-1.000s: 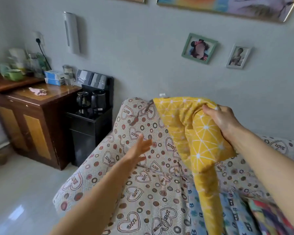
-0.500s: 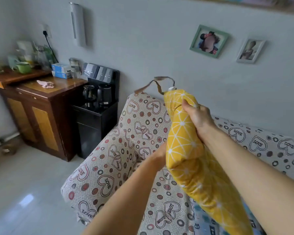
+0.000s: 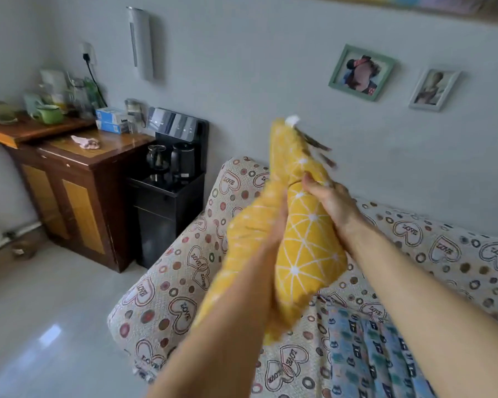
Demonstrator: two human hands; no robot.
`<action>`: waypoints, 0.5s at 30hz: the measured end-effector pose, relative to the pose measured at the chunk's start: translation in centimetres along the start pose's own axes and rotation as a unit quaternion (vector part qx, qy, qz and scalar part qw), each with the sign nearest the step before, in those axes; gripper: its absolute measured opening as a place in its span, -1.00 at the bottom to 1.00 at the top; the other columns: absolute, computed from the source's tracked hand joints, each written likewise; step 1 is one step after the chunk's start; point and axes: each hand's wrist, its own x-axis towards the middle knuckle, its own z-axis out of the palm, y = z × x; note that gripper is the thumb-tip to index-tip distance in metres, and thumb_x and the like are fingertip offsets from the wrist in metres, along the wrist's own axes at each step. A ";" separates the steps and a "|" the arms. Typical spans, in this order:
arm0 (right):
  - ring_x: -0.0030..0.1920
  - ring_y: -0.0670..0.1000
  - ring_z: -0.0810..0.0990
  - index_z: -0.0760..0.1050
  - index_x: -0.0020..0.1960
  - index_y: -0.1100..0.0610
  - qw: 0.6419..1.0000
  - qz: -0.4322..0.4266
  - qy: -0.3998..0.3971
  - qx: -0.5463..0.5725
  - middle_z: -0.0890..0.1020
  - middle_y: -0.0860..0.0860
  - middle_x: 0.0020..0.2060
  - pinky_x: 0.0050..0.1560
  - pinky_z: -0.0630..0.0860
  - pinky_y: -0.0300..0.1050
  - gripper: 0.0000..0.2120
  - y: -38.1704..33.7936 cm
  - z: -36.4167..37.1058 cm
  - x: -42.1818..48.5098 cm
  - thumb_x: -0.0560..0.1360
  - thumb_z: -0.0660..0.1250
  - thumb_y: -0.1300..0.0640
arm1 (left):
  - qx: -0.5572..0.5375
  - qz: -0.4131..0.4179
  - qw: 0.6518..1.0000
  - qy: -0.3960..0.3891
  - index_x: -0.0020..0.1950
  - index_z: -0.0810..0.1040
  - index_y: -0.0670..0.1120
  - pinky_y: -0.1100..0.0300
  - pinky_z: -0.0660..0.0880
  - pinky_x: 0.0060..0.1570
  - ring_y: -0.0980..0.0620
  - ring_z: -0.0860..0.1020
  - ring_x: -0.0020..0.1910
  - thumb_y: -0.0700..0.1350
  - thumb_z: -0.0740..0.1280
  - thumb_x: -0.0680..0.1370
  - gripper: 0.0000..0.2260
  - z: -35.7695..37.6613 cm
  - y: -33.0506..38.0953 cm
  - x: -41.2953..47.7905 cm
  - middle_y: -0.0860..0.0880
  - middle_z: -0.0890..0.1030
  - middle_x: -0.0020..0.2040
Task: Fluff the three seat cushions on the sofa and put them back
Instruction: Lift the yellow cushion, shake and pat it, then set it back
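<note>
A second ago our left hand (image 3: 276,225) was well apart from the yellow cushion (image 3: 305,245). Now it has swung in and presses flat, fingers straight though blurred, into the cushion's left side. Our right hand (image 3: 332,202) grips the cushion's upper end, fingers curled round the fabric. The cushion hangs upright above the left end of the sofa (image 3: 167,297). We judge the fluffing is under way, with this cushion not yet put back.
</note>
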 end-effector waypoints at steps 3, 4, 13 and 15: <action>-0.18 0.03 0.65 0.59 0.08 0.18 1.000 0.003 0.015 -0.009 0.68 0.10 -0.07 -0.16 0.62 -0.22 -0.68 0.6 0.2 0.6 0.44 0.45 -0.01 | 0.008 -0.035 0.976 -0.215 0.37 0.42 -0.13 0.13 0.36 0.32 0.05 0.48 0.24 0.31 -0.12 0.58 -0.34 4.1 0.5 -3.9 -0.01 0.51 0.31; -0.16 0.07 0.66 0.59 0.05 0.18 0.999 0.005 0.022 -0.024 0.68 0.13 -0.06 -0.04 0.63 -0.10 -0.63 0.9 -0.5 0.7 0.39 0.47 -0.05 | 0.005 -0.045 0.969 -0.243 0.38 0.44 -0.05 0.02 0.32 0.37 0.01 0.49 0.27 0.36 -0.18 0.55 -0.30 3.6 -0.1 -3.5 0.00 0.52 0.32; -0.19 0.04 0.67 0.61 0.06 0.18 0.998 -0.007 0.004 -0.070 0.69 0.09 -0.11 -0.09 0.58 -0.12 -0.74 1.3 -5.7 -0.1 0.44 0.45 0.06 | -0.073 -0.004 0.994 0.087 0.39 0.37 0.02 -0.08 0.14 0.39 0.03 0.40 0.32 0.32 -0.16 0.56 -0.39 -8.0 4.9 0.2 0.03 0.46 0.34; -0.18 -0.05 0.68 0.62 0.05 0.11 0.997 -0.032 -0.030 -0.059 0.70 0.01 -0.11 -0.17 0.56 -0.22 -0.81 0.6 -5.0 -0.6 0.46 0.43 0.08 | -0.062 -0.036 0.948 0.309 0.41 0.35 -0.04 0.00 0.21 0.36 -0.06 0.40 0.34 0.18 -0.11 0.61 -0.49 -9.4 4.5 0.8 -0.04 0.43 0.39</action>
